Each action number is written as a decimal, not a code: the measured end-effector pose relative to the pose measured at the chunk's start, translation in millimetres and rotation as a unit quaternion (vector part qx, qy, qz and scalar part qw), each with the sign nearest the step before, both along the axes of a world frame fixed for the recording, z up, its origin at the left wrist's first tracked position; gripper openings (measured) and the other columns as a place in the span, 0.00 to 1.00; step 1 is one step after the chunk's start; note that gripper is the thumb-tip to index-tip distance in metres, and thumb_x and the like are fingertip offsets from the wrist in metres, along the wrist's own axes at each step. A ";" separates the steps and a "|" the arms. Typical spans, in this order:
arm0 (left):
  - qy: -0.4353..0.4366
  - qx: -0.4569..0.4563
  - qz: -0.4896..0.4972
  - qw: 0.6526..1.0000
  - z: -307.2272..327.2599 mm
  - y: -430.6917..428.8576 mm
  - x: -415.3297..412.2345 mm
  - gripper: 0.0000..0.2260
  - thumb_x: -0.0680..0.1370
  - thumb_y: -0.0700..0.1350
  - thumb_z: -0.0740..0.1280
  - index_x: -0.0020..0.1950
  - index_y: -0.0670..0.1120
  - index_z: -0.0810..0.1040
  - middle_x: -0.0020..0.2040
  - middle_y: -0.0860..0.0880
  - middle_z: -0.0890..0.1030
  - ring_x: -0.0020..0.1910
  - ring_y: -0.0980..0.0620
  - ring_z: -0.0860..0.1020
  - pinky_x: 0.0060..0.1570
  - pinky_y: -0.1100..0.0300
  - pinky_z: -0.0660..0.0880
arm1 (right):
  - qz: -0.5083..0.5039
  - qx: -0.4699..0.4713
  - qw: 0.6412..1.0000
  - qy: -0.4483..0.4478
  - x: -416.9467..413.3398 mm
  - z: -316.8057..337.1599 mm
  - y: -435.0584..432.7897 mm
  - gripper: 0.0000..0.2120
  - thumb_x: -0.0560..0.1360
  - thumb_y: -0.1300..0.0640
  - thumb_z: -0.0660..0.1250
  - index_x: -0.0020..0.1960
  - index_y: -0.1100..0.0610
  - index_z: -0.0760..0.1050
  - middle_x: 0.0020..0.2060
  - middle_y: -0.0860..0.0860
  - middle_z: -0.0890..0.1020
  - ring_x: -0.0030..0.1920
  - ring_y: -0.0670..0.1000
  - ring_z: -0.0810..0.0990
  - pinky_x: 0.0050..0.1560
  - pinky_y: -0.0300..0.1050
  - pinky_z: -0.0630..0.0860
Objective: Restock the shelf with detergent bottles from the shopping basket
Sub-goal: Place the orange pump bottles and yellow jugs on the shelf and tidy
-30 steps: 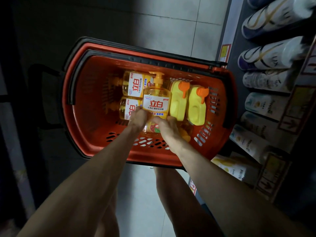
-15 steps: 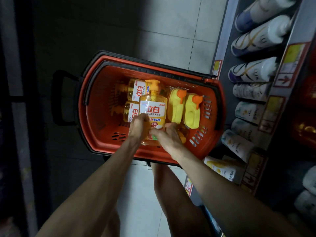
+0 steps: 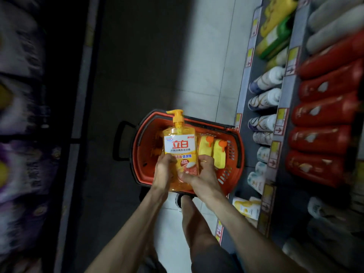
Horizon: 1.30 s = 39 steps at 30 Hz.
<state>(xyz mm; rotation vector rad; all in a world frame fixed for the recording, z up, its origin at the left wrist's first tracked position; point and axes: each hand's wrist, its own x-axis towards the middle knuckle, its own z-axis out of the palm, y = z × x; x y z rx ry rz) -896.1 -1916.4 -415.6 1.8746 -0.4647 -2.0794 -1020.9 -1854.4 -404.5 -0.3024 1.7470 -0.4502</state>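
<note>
The left hand [image 3: 164,170] and right hand [image 3: 199,172] curled round the base of a pump detergent bottle [image 3: 179,142], held upright above the basket [image 3: 141,146]. It was not yet shelved; two yellow jugs [image 3: 219,154] waited below, just beyond the right hand, with the shelf [image 3: 254,62] to its right.

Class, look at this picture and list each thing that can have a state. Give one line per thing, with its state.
Pump bottle: held above the basket, pump cap on.
Left hand: grips the bottle's lower left side.
Right hand: grips the bottle's lower right side.
Basket: on the floor, not emptied.
Yellow jugs: in the basket, side by side, orange caps on.
Shelf: stocked with rows of bottles.
</note>
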 end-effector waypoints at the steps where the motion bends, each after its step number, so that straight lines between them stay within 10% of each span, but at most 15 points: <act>1: -0.002 -0.007 -0.004 1.000 17.1 -3.9 2.7 0.19 0.69 0.51 0.64 0.53 0.43 0.84 0.51 0.41 0.87 0.50 0.41 0.84 0.57 0.43 0.79 | -0.004 -0.011 1.000 -0.004 1.1 14.4 -3.5 0.39 0.70 0.59 0.83 0.71 0.46 0.63 0.58 0.45 0.82 0.59 0.47 0.82 0.53 0.40 0.78; 6: -0.007 -0.043 0.018 0.999 101.5 -25.9 19.1 0.28 0.72 0.60 0.67 0.65 0.43 0.82 0.62 0.39 0.85 0.60 0.38 0.84 0.66 0.36 0.78 | 0.009 -0.075 0.997 -0.004 9.5 98.4 -27.9 0.46 0.66 0.56 0.85 0.77 0.46 0.66 0.61 0.44 0.84 0.62 0.48 0.83 0.68 0.53 0.78; 12: 0.037 -0.084 0.004 0.996 221.2 -54.9 34.4 0.19 0.83 0.53 0.62 0.62 0.41 0.84 0.55 0.39 0.88 0.50 0.42 0.87 0.52 0.47 0.84 | 0.021 -0.160 0.987 0.025 19.7 201.5 -52.4 0.45 0.63 0.60 0.87 0.75 0.50 0.70 0.55 0.44 0.86 0.52 0.40 0.86 0.54 0.39 0.81; 17: 0.071 -0.157 -0.041 0.984 302.3 -68.6 60.1 0.27 0.80 0.61 0.65 0.70 0.43 0.77 0.62 0.39 0.85 0.59 0.39 0.85 0.59 0.41 0.83 | 0.034 -0.226 0.972 0.051 33.1 288.5 -66.4 0.50 0.54 0.45 0.88 0.71 0.44 0.68 0.60 0.43 0.83 0.61 0.45 0.83 0.65 0.55 0.80; 26: 0.162 -0.269 -0.090 0.945 403.5 -86.7 110.2 0.22 0.82 0.59 0.66 0.70 0.47 0.71 0.57 0.47 0.87 0.55 0.48 0.87 0.48 0.54 0.84 | 0.004 -0.324 0.945 0.045 70.2 392.8 -77.1 0.37 0.66 0.47 0.85 0.69 0.43 0.70 0.61 0.46 0.84 0.58 0.44 0.85 0.59 0.50 0.83; 39: 0.106 -0.395 0.000 0.913 492.2 -95.3 166.5 0.20 0.83 0.57 0.67 0.69 0.47 0.75 0.58 0.48 0.87 0.56 0.49 0.87 0.56 0.50 0.83 | 0.100 -0.384 0.916 -0.065 110.2 493.5 -141.1 0.24 0.73 0.49 0.75 0.67 0.54 0.77 0.55 0.49 0.89 0.55 0.49 0.88 0.49 0.43 0.84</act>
